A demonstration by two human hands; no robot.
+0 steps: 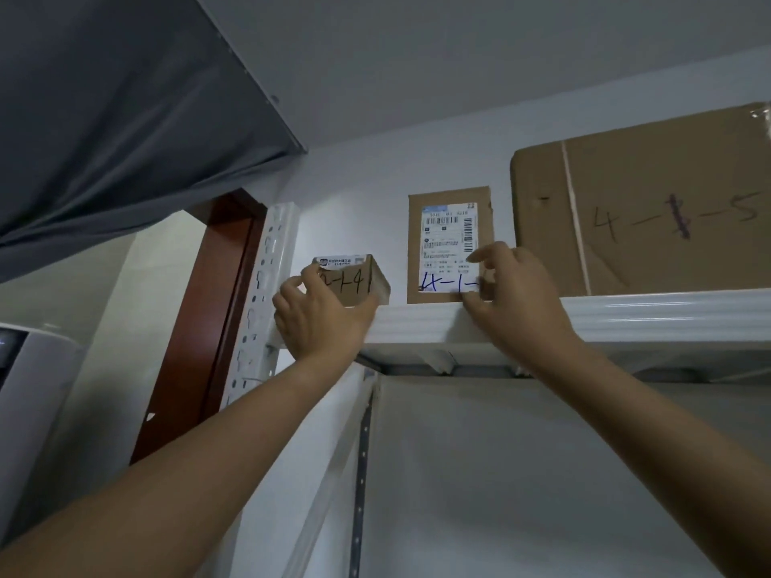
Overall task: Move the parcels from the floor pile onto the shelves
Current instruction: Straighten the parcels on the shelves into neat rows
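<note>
The placing step is under way at the top shelf. The person's left hand grips a small box, fingers curled round its near face and thumb at its left end. The box sits at the shelf's left end, beside the white upright post. The right hand lies against the lower right corner of a flat parcel standing upright near the wall, fingers loosely bent. Whether it pinches the edge or only steadies the parcel cannot be told. A large carton stands to the right. Next, both parcels probably need settling back from the shelf's near edge. Then the hands can let go and return to the floor pile, which is out of view.
</note>
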